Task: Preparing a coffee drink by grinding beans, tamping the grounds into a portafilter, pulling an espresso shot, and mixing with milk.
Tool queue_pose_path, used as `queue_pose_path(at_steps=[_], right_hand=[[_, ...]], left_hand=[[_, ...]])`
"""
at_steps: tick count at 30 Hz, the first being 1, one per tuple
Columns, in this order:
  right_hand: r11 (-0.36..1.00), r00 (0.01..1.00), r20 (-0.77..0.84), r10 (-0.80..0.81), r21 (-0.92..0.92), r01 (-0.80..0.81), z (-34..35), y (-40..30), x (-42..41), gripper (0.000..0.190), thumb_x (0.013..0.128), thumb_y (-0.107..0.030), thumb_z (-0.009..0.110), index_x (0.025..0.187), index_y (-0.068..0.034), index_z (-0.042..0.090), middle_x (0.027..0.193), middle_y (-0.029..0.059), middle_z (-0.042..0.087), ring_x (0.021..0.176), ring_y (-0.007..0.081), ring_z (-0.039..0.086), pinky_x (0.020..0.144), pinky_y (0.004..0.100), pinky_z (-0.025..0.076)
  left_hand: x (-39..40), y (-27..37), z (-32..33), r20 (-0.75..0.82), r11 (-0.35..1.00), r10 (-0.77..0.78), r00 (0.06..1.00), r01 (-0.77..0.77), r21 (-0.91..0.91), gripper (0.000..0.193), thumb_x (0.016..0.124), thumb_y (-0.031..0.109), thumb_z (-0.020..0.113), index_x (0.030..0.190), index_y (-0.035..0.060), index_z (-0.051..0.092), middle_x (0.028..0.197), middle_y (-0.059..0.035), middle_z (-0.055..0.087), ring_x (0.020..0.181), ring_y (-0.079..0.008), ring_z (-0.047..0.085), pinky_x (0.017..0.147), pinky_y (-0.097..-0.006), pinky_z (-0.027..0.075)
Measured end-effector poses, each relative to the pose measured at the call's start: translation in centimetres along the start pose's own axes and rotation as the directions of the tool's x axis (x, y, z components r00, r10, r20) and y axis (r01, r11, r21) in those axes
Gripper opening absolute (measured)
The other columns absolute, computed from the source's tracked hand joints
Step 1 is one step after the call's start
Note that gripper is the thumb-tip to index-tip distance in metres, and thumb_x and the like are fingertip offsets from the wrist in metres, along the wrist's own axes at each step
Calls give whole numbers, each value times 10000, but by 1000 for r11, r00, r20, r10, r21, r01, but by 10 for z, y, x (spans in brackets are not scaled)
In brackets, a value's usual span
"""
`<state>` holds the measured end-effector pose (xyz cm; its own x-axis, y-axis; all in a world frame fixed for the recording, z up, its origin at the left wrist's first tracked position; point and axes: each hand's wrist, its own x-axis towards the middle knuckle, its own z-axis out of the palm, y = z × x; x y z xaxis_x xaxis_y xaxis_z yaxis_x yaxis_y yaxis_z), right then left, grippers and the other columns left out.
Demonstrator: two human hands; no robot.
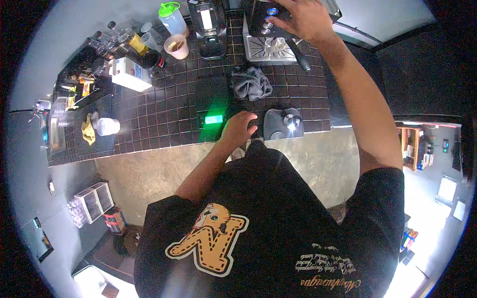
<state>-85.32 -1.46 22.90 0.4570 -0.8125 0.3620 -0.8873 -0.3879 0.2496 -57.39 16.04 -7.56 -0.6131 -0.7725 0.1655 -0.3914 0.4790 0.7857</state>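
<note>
My right hand (307, 20) is at the front of an espresso machine (257, 16), a fingertip by its column of round buttons (267, 26); part of the hand is cut off by the top edge. Below it, a portafilter handle (301, 57) slants out over the metal drip tray (257, 54), where small glass cups (274, 45) stand. My left hand (240, 128) holds nothing, its fingers apart above the counter's front edge. Just left of it glows the green display of a digital scale (213, 119). To its right lies a black tamping mat (274, 124) with a tamper (292, 121).
A crumpled grey cloth (251, 83) lies on the black tiled counter (167, 111). Behind are a coffee grinder (208, 33), a green-lidded jug (173, 20) and a plastic tub (177, 46). A white carton (131, 74), several bottles (119, 33) and a white cup (109, 126) stand left.
</note>
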Motion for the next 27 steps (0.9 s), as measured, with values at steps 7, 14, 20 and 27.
queue_pose_path(at_steps=[7, 14, 20, 27], right_hand=[[1000, 1000, -13, 12, 12, -11, -1, 0, -4, 821, 995, -476, 751, 1696, -202, 422, 1776, 138, 374, 1637, 355, 350, 1363, 560, 246], [999, 999, -29, -21, 39, 23, 8, 5, -1, 816, 995, -450, 758, 1691, -185, 427, 1777, 146, 371, 1637, 369, 351, 1358, 568, 260], [999, 998, -59, -9, 36, 11, 7, 10, -4, 814, 980, -440, 764, 1688, -209, 437, 1770, 147, 383, 1627, 383, 362, 1350, 577, 268], [999, 1000, 25, -13, 51, 12, 10, 6, -2, 815, 1008, -471, 743, 1708, -228, 404, 1792, 127, 350, 1645, 365, 334, 1362, 559, 248]], left_hand=[[0, 0, -2, 67, 997, -77, 995, 76, 24, 411, 889, 226, 845, 1237, 40, 728, 1162, -175, 767, 1095, -384, 748, 984, -477, 598], [2, -2, -6, 130, 995, -84, 988, 75, 69, 427, 907, 257, 831, 1261, 44, 725, 1204, -183, 788, 1126, -370, 761, 992, -475, 602], [7, -1, -6, 167, 994, -95, 981, 86, 61, 448, 920, 285, 829, 1279, 39, 722, 1209, -188, 793, 1130, -377, 766, 995, -484, 599], [-14, -4, -5, 189, 997, -51, 981, 40, 62, 450, 941, 296, 813, 1283, 16, 730, 1310, -192, 768, 1256, -396, 712, 1093, -490, 554]])
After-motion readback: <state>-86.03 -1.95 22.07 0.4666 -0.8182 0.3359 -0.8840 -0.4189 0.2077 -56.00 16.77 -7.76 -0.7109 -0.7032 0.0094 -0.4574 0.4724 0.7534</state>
